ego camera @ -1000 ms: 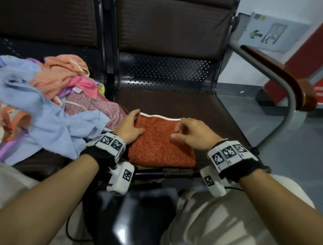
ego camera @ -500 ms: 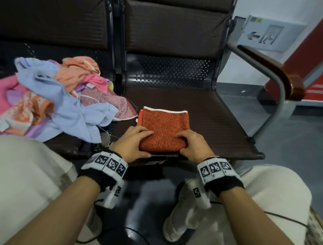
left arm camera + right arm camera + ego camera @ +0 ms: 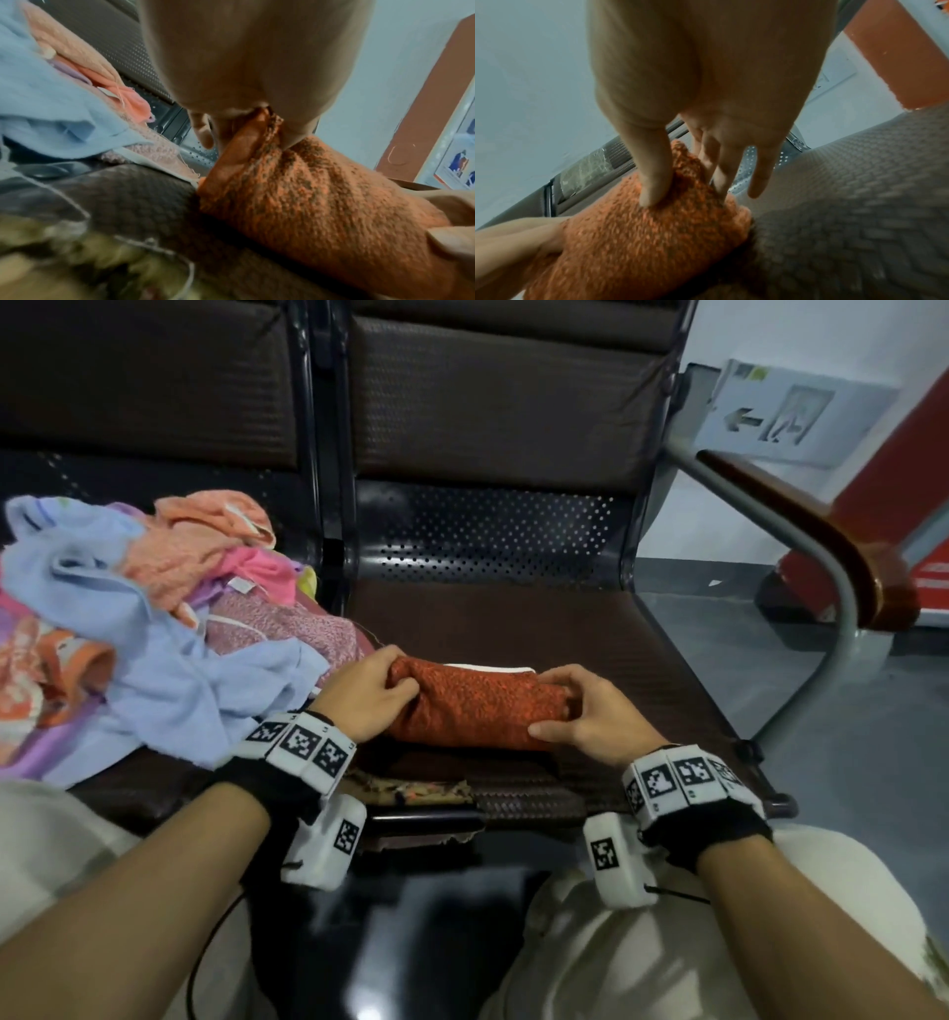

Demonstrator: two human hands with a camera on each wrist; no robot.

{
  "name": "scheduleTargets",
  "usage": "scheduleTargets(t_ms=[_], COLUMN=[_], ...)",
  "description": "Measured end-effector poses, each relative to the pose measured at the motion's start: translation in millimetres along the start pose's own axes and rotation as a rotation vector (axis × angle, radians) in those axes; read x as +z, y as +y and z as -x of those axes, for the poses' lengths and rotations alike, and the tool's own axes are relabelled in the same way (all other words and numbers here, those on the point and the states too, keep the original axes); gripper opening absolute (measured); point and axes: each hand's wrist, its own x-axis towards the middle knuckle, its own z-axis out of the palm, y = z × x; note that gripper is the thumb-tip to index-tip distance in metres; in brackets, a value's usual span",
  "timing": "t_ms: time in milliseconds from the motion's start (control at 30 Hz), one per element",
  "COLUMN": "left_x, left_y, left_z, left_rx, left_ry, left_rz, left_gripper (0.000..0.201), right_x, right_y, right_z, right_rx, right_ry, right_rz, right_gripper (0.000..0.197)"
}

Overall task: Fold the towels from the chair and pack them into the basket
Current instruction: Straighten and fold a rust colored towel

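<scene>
Lifting off the chair seat (image 3: 590, 629), the folded orange towel (image 3: 477, 706) no longer lies flat as it did half a second ago: left hand (image 3: 364, 698) and right hand (image 3: 585, 711) each pinch an end. Folding looks finished; packing comes next. The unfolded towel pile (image 3: 154, 618) waits alongside; no basket in view.

Bare chair seat (image 3: 539, 629) lies behind and right of the folded towel (image 3: 477, 706). A towel pile (image 3: 154, 618) crowds its left side; an armrest (image 3: 821, 526) bounds the far right.
</scene>
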Motion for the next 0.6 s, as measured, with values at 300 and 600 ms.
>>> scheduleTargets(t_ms=[300, 600], left_x=[16, 21], left_y=[-10, -12], left_z=[-50, -56], left_rx=[-0.140, -0.136], left_ry=[-0.051, -0.168], left_rz=[-0.017, -0.144], left_gripper=[0.023, 0.048], right_x=[10, 18], right_y=[5, -7], right_z=[-65, -83], right_rx=[0.317, 0.523], right_ry=[0.176, -0.112], right_rz=[0.116, 0.195], right_gripper=[0.035, 0.081])
